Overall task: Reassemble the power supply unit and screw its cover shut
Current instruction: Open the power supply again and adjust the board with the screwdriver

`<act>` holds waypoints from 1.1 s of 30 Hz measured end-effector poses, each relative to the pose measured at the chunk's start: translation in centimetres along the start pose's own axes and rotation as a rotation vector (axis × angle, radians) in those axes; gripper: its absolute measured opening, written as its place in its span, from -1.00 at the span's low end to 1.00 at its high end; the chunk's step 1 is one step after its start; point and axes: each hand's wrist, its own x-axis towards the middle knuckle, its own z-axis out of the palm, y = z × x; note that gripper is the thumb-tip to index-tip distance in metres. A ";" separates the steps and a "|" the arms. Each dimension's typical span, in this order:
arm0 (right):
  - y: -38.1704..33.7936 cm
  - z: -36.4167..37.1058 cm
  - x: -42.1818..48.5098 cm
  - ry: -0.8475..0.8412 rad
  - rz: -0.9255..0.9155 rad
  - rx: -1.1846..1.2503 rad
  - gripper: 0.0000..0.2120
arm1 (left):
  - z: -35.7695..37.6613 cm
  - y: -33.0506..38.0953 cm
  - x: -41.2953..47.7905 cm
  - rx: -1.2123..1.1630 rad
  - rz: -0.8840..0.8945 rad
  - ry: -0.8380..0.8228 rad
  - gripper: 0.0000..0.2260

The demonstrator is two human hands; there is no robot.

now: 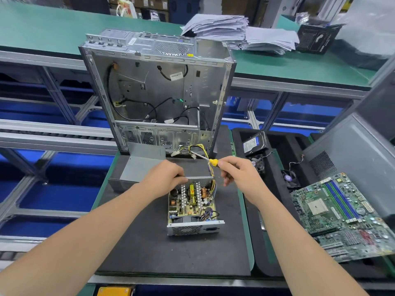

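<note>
Open power supply unit (192, 208) on a black mat (149, 248), one hand on it, the other holding a screwdriver (212, 161).

Left of and beyond the left hand (164, 178) lies the grey cover (139, 167), off the unit. That hand curls its fingers over the unit's far wall; the exposed circuit board sits just below the grip, on the person's side. Between the two hands a yellow-and-black wire bundle (210, 178) climbs from the unit's far right corner. The right hand (239, 174) pinches the screwdriver's yellow handle, lifted clear of the unit, shaft pointing away among the wires. Behind both grips stands an open computer case (158, 90). Right of the screwdriver grip, a motherboard (342, 214) lies tilted.
</note>
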 end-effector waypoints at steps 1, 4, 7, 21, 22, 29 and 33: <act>0.1 -0.3 0.0 0.009 -0.001 -0.002 -0.74 | 0.2 0.1 -0.2 0.004 -0.014 0.021 -0.74; 0.3 -1.1 0.0 0.032 -0.004 0.002 -0.75 | 1.1 1.1 -0.9 -0.028 -0.099 0.091 -0.75; 0.3 -1.8 -0.1 0.048 0.003 0.001 -0.77 | 1.6 2.7 -0.9 -0.048 -0.212 0.120 -0.79; 0.6 -2.6 -0.3 0.101 0.073 0.051 -0.85 | 0.4 7.2 -0.6 -0.202 -0.508 -0.223 -0.88; 0.7 -2.6 -0.3 0.105 0.077 0.052 -0.85 | 0.1 6.7 -0.4 -0.281 -0.516 -0.278 -0.85; 1.7 -2.8 -0.9 0.138 0.118 0.072 -0.84 | 0.9 4.3 4.5 -0.815 -0.593 -0.053 -0.53; 2.1 -2.9 -1.3 0.138 0.147 0.108 -0.86 | 1.9 4.7 6.8 -1.238 -0.655 -0.147 -0.62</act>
